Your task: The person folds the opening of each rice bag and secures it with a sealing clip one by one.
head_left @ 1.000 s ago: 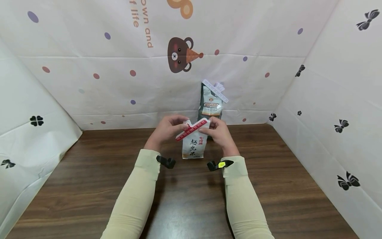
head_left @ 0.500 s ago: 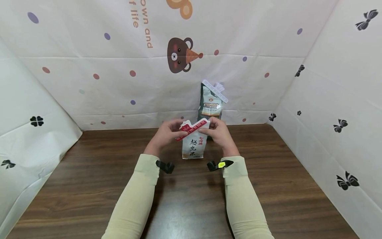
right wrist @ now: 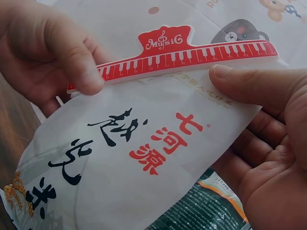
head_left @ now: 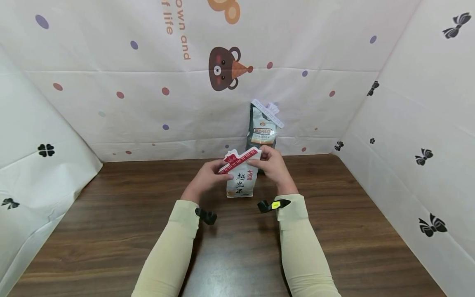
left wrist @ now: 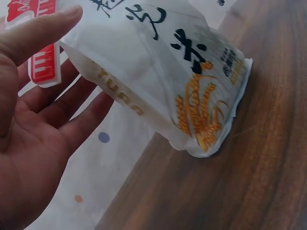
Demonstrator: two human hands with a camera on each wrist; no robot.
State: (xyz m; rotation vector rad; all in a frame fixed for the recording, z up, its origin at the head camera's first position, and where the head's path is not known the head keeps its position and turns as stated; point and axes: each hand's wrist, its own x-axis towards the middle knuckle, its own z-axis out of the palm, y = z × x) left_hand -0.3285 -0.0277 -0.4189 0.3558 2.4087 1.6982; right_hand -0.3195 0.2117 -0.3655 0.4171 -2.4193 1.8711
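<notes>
A white rice bag (head_left: 241, 183) with black and red characters stands on the table, its top slanting down to the left. Across that top lies a red bag clip (head_left: 240, 160) with a piano-key pattern and the word "Music" on its tab. My left hand (head_left: 203, 177) pinches the bag's upper left edge at the clip's lower end, thumb (left wrist: 53, 26) in front and fingers behind. On the other side my right hand (head_left: 273, 167) grips the upper right corner, its thumb (right wrist: 244, 84) just below the clip. The fingertips behind the bag are partly hidden.
Behind the rice bag a dark green pouch (head_left: 262, 134) leans near the back wall, with a white clip (head_left: 268, 113) slanting across its top. Printed white cloth (head_left: 193, 107) encloses the dark wooden table (head_left: 130, 214) at the back and sides.
My left hand has shifted from the clip's tab down and left to the clip's lower end and the bag edge, uncovering the tab. The right hand stays in place.
</notes>
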